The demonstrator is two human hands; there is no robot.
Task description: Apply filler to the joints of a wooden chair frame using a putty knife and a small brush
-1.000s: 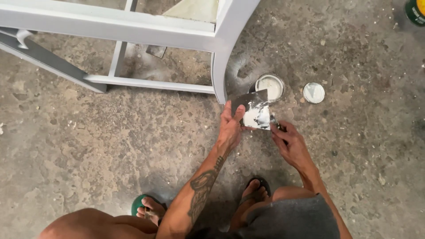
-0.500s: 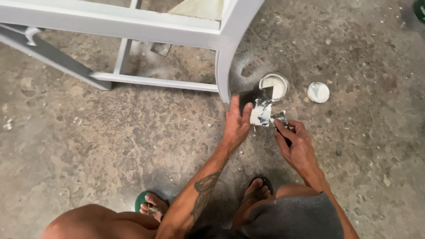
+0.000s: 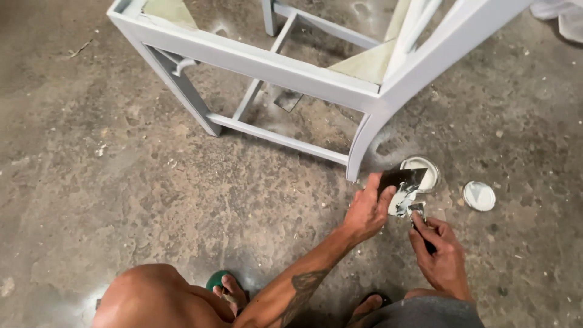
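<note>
I squat on a concrete floor. My left hand (image 3: 366, 212) holds a dark flat square plate (image 3: 401, 181) smeared with white filler. My right hand (image 3: 441, 255) grips a small dark-handled putty knife (image 3: 416, 209), its blade touching the lower edge of the plate. Just beyond the plate sits a small open tin of white filler (image 3: 423, 174), and its round lid (image 3: 479, 195) lies on the floor to the right. A pale grey-white painted chair frame (image 3: 285, 67) stands in front of me, its nearest leg (image 3: 359, 149) close to the tin.
My feet in green sandals (image 3: 223, 287) rest on the floor below the hands. A white cloth (image 3: 560, 17) lies at the top right corner. The rough concrete floor (image 3: 109, 182) stretches to the left, with small debris.
The view has tilted up, showing more of the chair frame. Both hands have stayed together at the plate beside the tin, with the knife still working at its edge.
</note>
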